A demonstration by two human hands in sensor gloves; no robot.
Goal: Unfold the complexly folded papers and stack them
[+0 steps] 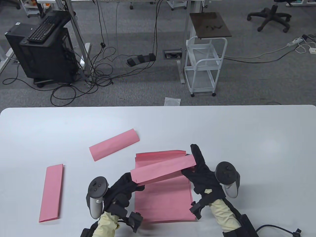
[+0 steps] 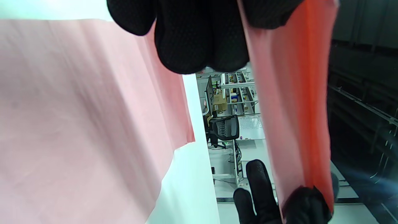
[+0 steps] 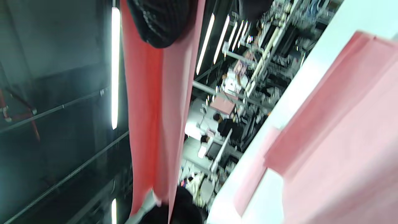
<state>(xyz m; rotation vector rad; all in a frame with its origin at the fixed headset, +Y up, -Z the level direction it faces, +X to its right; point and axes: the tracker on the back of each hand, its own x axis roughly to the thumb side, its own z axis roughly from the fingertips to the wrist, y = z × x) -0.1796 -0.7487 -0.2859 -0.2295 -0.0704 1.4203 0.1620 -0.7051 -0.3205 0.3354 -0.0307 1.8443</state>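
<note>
Your left hand (image 2: 199, 34) grips the top end of a folded pink strip (image 2: 295, 102); your right hand (image 2: 298, 205) pinches its lower end. Flat pink paper (image 2: 77, 124) lies on the white table (image 2: 189, 186) beside its edge.

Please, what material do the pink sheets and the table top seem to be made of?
The folded strip held between the left hand and the right hand, and the flat stack, look like thin matte pink paper: sharp creases, no shine. The table looks like smooth white laminate, faintly glossy; its core cannot be told.
</note>
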